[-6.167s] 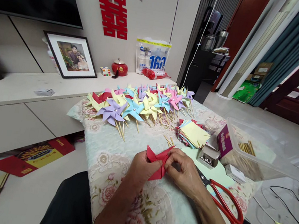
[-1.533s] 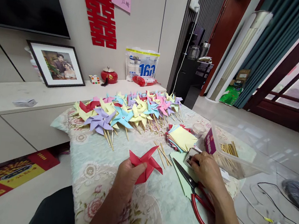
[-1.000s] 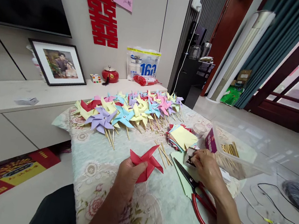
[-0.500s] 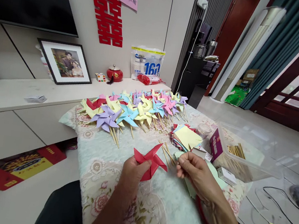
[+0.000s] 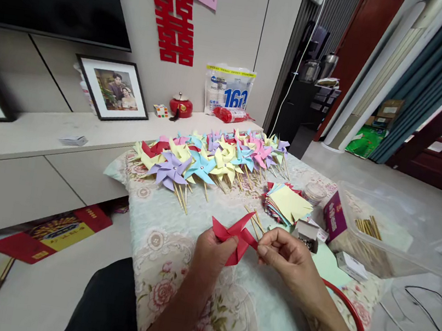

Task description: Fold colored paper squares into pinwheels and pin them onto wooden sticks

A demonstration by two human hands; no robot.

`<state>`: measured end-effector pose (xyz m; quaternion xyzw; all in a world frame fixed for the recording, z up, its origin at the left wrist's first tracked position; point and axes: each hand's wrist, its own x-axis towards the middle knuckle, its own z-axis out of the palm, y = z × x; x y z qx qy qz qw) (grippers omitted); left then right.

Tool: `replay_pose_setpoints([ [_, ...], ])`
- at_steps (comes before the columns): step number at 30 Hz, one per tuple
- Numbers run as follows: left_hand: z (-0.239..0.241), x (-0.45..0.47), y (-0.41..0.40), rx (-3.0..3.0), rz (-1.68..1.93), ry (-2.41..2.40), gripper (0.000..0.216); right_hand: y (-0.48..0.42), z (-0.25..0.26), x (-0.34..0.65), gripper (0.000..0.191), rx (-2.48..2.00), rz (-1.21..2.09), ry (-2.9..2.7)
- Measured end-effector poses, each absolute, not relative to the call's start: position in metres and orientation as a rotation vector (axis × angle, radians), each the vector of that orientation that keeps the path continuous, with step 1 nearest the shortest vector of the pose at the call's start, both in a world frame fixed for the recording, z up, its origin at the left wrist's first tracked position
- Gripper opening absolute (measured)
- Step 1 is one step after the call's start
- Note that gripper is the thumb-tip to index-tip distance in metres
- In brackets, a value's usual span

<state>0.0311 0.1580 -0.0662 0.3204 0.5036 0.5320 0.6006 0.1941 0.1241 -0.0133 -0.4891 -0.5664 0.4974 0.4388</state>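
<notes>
My left hand [image 5: 211, 252] pinches a folded red paper pinwheel [image 5: 236, 233] above the flowered tablecloth [image 5: 224, 310]. Just to the right of the pinwheel, my right hand [image 5: 288, 258] is closed in a pinch, its fingertips almost touching the red paper. What the fingertips hold is too small to make out. A small open box of pins [image 5: 307, 235] lies just beyond the right hand. Several loose wooden sticks [image 5: 254, 221] lie behind the pinwheel.
Many finished coloured pinwheels [image 5: 209, 158] lie at the table's far end. A stack of cut paper squares [image 5: 287, 204], a clear tub of sticks [image 5: 377, 233], a purple box [image 5: 333, 215] and red-handled scissors [image 5: 348, 312] sit to the right. A low cabinet [image 5: 39, 160] runs along the left.
My right hand left the pin box and came back in a pinch beside the red pinwheel. The left hand kept holding the pinwheel. The view shifted slightly.
</notes>
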Motion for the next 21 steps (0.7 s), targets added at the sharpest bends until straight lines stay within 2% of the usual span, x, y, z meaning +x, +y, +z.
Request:
replay_pose_setpoints([
  [3,-0.068,0.031,0.16,0.763,1.198,1.165,0.014,0.121,-0.015,0.189,0.02,-1.254,1.007,-1.613],
  [7,-0.066,0.032,0.16,0.789,1.182,1.14,0.014,0.123,-0.021,0.183,0.018,-1.237,0.511,-1.862],
  [10,-0.062,0.034,0.158,0.812,1.186,1.108,0.016,0.124,-0.024,0.181,0.019,-1.277,0.317,-1.902],
  [21,-0.049,0.041,0.153,0.812,1.21,0.976,0.014,0.126,-0.025,0.181,0.02,-1.333,0.475,-1.827],
])
